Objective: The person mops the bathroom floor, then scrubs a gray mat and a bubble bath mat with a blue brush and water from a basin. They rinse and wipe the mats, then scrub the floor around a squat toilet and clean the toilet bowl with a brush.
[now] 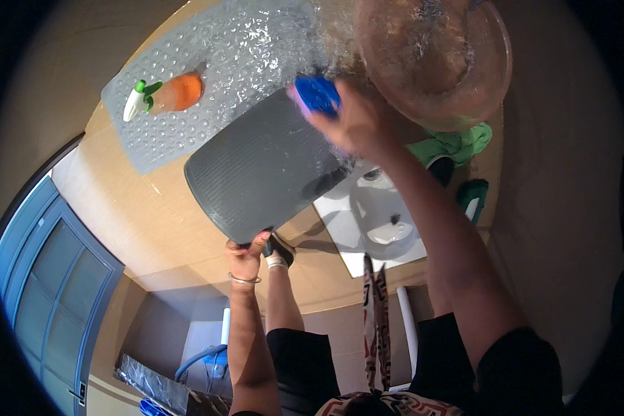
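Note:
My left hand (pixel 249 255) grips the lower corner of a dark grey ribbed plastic piece (pixel 260 171), thumb on top, a bangle at the wrist. The piece slants up to the right, its upper end among splashing water. Over that upper right end, my right hand (pixel 351 119) holds a blue scrubber (pixel 318 95) with a purple-pink edge; motion blurs both the hand and the scrubber. Whether it is a sponge or a brush, I cannot tell. Behind the grey piece lies a clear bubbled bath mat (pixel 156 140), wet across its upper part.
A spray bottle (pixel 179 92) of orange liquid lies on the mat. A clear round basin (pixel 437 112) holds water at upper right. Near my feet are a white slab (pixel 359 260), a green cloth (pixel 468 143) and a dark green brush-like item (pixel 473 200). A blue-framed door (pixel 57 249) stands left.

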Available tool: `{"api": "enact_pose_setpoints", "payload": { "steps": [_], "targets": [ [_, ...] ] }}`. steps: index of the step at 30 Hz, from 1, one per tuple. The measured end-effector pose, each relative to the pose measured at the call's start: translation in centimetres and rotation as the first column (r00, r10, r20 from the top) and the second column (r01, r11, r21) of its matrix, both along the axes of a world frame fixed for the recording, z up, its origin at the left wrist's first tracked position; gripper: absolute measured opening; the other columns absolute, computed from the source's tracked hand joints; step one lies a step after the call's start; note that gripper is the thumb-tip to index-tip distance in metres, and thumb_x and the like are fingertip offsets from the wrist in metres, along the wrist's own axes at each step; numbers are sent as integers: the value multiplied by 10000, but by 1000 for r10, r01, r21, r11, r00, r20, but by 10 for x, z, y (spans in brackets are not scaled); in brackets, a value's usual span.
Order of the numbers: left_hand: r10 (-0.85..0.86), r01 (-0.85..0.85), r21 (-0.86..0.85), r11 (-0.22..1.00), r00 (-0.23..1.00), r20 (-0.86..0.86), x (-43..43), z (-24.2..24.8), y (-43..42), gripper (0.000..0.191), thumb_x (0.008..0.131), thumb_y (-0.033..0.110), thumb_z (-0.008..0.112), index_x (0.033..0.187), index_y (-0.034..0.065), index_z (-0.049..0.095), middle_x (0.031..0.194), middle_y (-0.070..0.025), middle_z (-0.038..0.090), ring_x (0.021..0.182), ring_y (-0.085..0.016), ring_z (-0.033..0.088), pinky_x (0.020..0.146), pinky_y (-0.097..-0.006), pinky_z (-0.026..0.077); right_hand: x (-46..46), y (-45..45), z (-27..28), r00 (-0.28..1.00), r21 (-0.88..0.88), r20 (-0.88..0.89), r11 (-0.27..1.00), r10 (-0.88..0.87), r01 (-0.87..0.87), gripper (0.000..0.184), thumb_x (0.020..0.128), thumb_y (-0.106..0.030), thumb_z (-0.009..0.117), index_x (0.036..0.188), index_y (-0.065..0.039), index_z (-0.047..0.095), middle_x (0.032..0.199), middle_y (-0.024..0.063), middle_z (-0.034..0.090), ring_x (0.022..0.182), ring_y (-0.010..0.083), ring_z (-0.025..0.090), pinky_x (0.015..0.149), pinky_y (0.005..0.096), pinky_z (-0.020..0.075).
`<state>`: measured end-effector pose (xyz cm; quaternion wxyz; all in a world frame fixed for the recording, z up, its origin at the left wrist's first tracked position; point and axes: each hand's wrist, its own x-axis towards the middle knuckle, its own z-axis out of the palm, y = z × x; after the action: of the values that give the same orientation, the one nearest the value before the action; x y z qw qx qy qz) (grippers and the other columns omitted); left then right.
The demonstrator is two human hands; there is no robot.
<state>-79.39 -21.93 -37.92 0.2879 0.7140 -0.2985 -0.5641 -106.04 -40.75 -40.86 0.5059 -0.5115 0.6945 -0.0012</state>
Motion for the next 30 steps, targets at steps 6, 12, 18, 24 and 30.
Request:
{"api": "enact_pose_setpoints", "payload": {
  "steps": [6,12,18,24,30],
  "targets": [
    [70,-75,50,996,992,100,15,-7,7,190,728,115,797,802,-2,666,784,-13,661,684,-83,551,632,-219,441,48,-39,-32,998,-249,-9,966,67,-67,461,761,-414,686,1008,-42,572,816,185,655,757,333,654,684,414,503],
    [-354,383,-98,919,907,229,4,5,-35,186,714,97,782,824,5,663,761,-83,656,662,-170,588,621,-275,458,-51,48,16,934,-305,-178,885,311,-353,360,734,-253,721,988,-63,552,802,156,648,704,353,639,650,459,486],
    [-343,358,-88,930,927,152,-12,12,-50,163,730,50,757,861,3,673,794,-98,669,729,-192,622,686,-279,478,-219,36,-105,740,-243,-671,955,-40,-169,420,809,-312,592,1135,-52,544,1123,199,575,1000,376,559,837,436,440],
    [-184,180,42,983,975,123,-30,17,-46,185,754,92,770,863,-12,663,815,-56,679,733,-100,591,675,-232,461,-144,43,-119,982,-281,66,941,-177,189,515,821,-408,648,1145,-36,498,972,181,604,870,283,613,720,357,480],
    [-201,206,-8,979,963,177,-52,15,-50,164,729,-16,737,872,-13,658,810,-62,683,762,-138,632,702,-268,489,0,67,76,984,-495,174,867,40,53,412,758,-282,701,1012,-60,465,685,133,616,525,316,614,538,429,504]
  ]
}}
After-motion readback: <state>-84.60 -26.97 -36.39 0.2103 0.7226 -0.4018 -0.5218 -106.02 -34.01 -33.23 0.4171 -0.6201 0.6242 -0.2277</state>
